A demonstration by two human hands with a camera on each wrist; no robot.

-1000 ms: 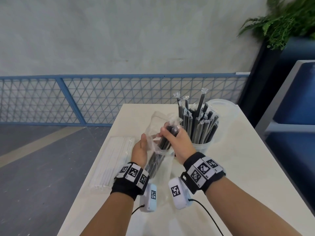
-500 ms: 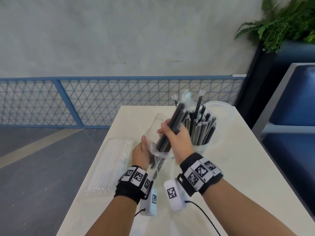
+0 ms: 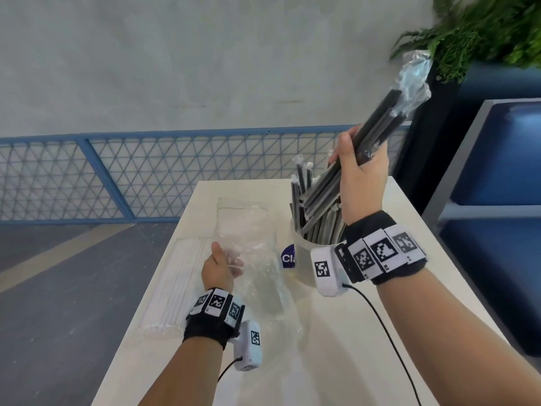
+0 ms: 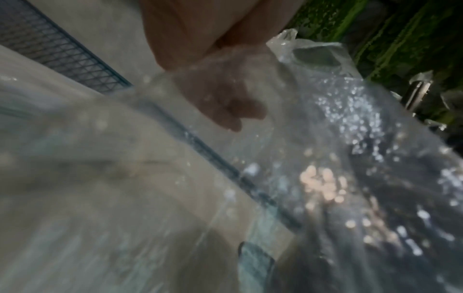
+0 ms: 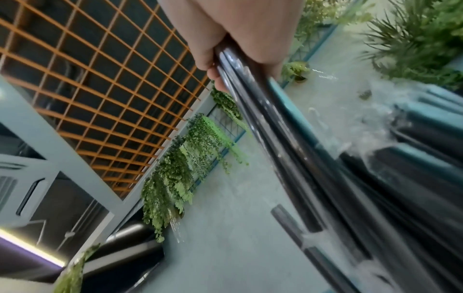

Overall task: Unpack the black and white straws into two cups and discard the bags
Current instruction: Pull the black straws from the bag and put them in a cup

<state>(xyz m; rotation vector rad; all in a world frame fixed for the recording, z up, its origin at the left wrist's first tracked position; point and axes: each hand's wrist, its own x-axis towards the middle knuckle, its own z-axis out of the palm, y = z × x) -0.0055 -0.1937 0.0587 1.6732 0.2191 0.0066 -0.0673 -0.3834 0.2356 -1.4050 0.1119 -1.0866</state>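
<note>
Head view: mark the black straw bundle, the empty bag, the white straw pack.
black straw bundle (image 3: 377, 124), head view, mid-shaft above the right hand
empty bag (image 3: 257, 230), head view, crumpled clear film
white straw pack (image 3: 175, 282), head view, middle of pack

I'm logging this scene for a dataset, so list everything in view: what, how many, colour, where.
black straws in hand: one bundle, black in clear wrappers, raised above the cup
cup: one, clear, on the table's far right part, holding more black straws
empty bag: one, clear, crumpled over the table's middle
white straws pack: one, white, unopened, along the table's left edge
table: one, cream
railing: one, blue mesh, behind the table
plant: green, top right corner
left hand: holds the empty bag
right hand: grips the black straws in hand
</note>
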